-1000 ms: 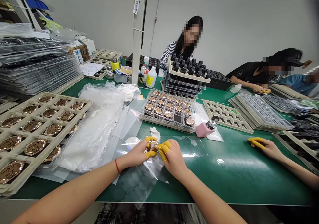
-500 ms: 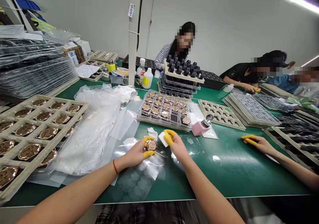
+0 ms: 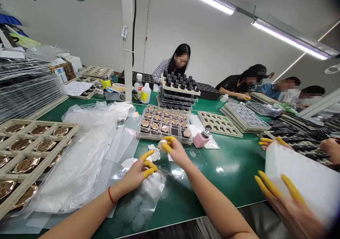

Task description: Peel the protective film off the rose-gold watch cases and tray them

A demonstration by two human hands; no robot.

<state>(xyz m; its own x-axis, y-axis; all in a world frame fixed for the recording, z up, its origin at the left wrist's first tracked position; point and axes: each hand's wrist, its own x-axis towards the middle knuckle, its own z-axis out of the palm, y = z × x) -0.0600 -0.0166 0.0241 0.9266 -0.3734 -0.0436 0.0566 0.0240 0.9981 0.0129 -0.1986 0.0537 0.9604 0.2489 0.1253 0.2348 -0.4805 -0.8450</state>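
Observation:
My right hand [image 3: 174, 150], with yellow finger cots, grips a rose-gold watch case [image 3: 161, 145] just in front of a clear tray [image 3: 138, 136] holding several similar cases. My left hand [image 3: 140, 170], also in finger cots and with a red cord at the wrist, has its fingers apart above a clear plastic sheet [image 3: 132, 210] with round film pieces. Beside its fingertips is a crumpled white wipe [image 3: 154, 154]. Another white wipe [image 3: 170, 157] lies under my right hand, partly hidden.
A pink pump bottle [image 3: 200, 139] stands right of the tray. Plastic bags [image 3: 77, 164] and a beige tray of watch cases [image 3: 53, 154] fill the left. At right, another person's hands [image 3: 287, 196] hold a white block [image 3: 300, 175]. Co-workers sit across the table.
The watch case has passed from my left hand to my right, which has moved toward the tray. My right hand has let go of the white wipe. A white block has appeared at right.

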